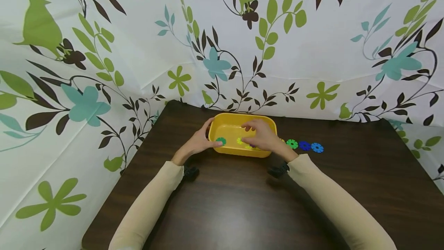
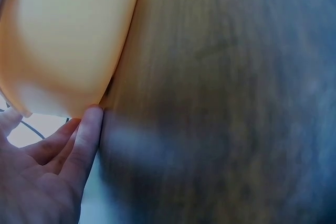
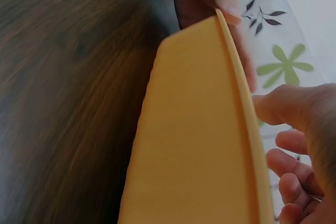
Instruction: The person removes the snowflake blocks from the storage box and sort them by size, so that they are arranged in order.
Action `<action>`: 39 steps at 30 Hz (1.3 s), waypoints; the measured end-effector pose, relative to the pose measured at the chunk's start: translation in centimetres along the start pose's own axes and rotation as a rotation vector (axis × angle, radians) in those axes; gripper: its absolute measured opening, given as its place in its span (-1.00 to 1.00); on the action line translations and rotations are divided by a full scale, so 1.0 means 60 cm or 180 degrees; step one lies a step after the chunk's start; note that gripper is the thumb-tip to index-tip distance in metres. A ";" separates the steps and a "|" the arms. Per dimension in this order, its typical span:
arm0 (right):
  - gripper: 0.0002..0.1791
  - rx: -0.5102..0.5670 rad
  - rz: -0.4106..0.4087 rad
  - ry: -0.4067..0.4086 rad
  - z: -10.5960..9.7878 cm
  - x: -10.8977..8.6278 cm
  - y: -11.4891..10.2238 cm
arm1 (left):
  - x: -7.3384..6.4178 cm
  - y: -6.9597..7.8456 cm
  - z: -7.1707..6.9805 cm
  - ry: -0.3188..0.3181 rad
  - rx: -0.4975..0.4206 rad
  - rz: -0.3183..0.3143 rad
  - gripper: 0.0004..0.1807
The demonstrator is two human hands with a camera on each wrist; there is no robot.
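A yellow plastic tub [image 1: 222, 150] sits on the dark table, with a few small notched discs in it: a green disc [image 1: 221, 141] near the left end and a yellow disc [image 1: 239, 141] closer to the middle. My left hand [image 1: 200, 140] grips the tub's left end, thumb over the rim and fingers along the outside; the left wrist view shows those fingers [image 2: 86, 129] against its wall. Over the right half of the tub is my right hand [image 1: 262, 136], fingers loosely bent and thumb apart from them, nothing visible in its grasp. It partly hides the discs beneath.
Right of the tub, a row of flat notched discs lies on the table [image 1: 222, 211], among them a green disc [image 1: 292, 144], a dark blue disc [image 1: 305, 146] and a light blue disc [image 1: 317, 147]. A leaf-patterned curtain [image 1: 298, 49] hangs behind the table.
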State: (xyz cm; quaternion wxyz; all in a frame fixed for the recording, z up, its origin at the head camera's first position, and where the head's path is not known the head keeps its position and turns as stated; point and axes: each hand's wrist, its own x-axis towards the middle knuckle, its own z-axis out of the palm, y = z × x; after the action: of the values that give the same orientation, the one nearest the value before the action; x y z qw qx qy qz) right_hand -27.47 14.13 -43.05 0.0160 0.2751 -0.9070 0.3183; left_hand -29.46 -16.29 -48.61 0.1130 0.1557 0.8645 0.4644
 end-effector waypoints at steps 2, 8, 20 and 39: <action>-0.48 -0.0019 -0.0022 -0.0082 0.013 0.016 -0.007 | -0.002 0.007 0.002 -0.0030 -0.0050 -0.0001 0.23; -0.49 -0.0136 -0.0058 -0.0462 0.050 0.066 -0.024 | -0.003 0.010 0.001 -0.0023 0.0007 0.0014 0.21; -0.61 -0.0349 -0.0215 -0.0975 0.097 0.116 -0.028 | -0.003 0.015 0.000 -0.0026 -0.0018 0.0086 0.22; -0.87 -0.0375 -0.0150 -0.1239 0.111 0.137 -0.036 | -0.006 0.019 -0.001 0.0295 0.0281 0.0288 0.19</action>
State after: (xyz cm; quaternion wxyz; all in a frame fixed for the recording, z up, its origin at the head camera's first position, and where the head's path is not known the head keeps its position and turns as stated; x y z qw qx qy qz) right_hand -32.37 4.82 -45.43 -0.1360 0.3512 -0.9034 0.2051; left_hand -28.98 -15.86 -47.60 0.0448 0.1778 0.8805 0.4372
